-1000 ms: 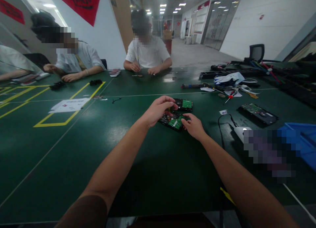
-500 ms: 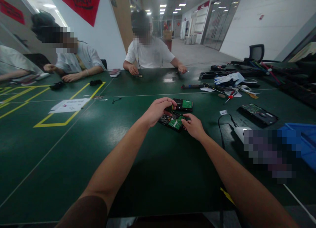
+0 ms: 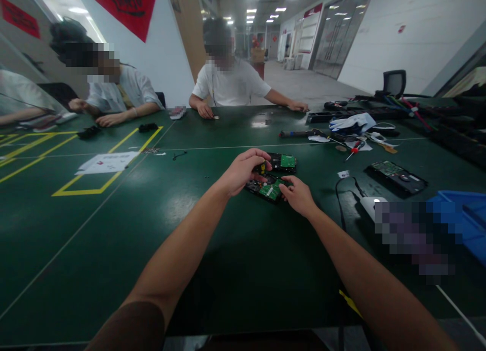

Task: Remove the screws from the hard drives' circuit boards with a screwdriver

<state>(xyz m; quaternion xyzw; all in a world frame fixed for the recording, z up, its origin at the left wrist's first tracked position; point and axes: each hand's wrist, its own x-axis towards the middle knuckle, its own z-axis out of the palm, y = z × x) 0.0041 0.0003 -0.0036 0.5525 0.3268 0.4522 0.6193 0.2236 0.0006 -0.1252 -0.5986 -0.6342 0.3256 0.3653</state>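
Observation:
My left hand (image 3: 243,172) is closed around the short black and yellow handle of a screwdriver (image 3: 261,167), held above a hard drive. The tool's lower end is hidden by my fingers. This hard drive (image 3: 270,190) lies on the table with its green circuit board facing up. My right hand (image 3: 299,195) grips its right edge between thumb and fingers. Just behind it is a second hard drive (image 3: 287,161), also showing a green board.
Another hard drive (image 3: 398,178) lies to the right, near a blue bin (image 3: 463,214) and a cable (image 3: 337,201). Farther back are a red screwdriver (image 3: 355,149) and a white glove (image 3: 353,122). Co-workers sit across the green table (image 3: 152,244); papers (image 3: 106,162) lie left.
The screwdriver handle has turned in my left hand, showing more yellow. My right hand stays on the hard drive. Across the table, a co-worker's arm has stretched out toward the right side of the picture.

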